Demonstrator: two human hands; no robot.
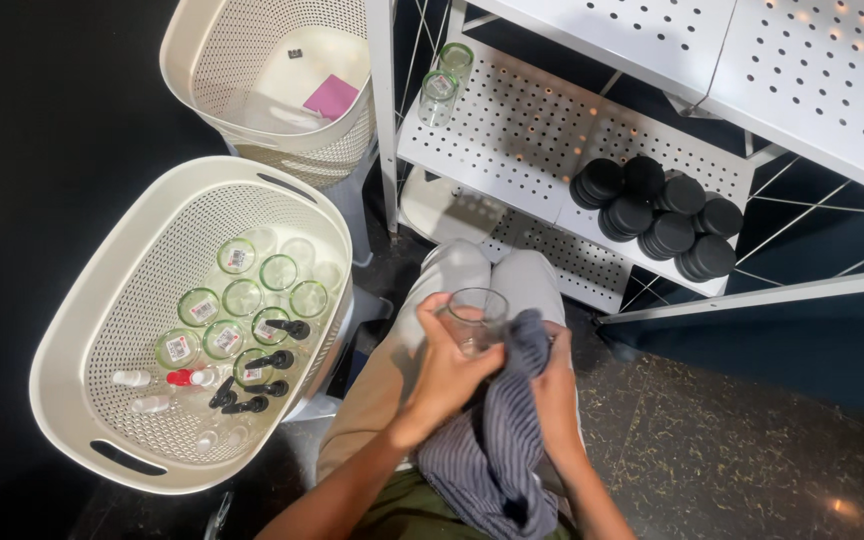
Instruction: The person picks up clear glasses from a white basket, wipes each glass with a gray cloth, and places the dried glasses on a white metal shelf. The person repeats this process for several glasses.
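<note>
Left hand [444, 372]: closed around clear glass jar [476, 318].
Right hand [555, 385]: gripping striped cloth [497, 440] against jar, 3 o'clock side.
Basket [82, 330]: 9 o'clock, holds jars.
Black lids [657, 215]: shelf, 1 o'clock.

Black lids [657, 215] on white perforated shelf [522, 140]

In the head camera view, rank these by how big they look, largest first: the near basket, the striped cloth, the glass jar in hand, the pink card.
1. Near basket.
2. Striped cloth.
3. Glass jar, held in the left hand.
4. Pink card, though it lies farther from the camera, so it may look smaller than it is.
</note>
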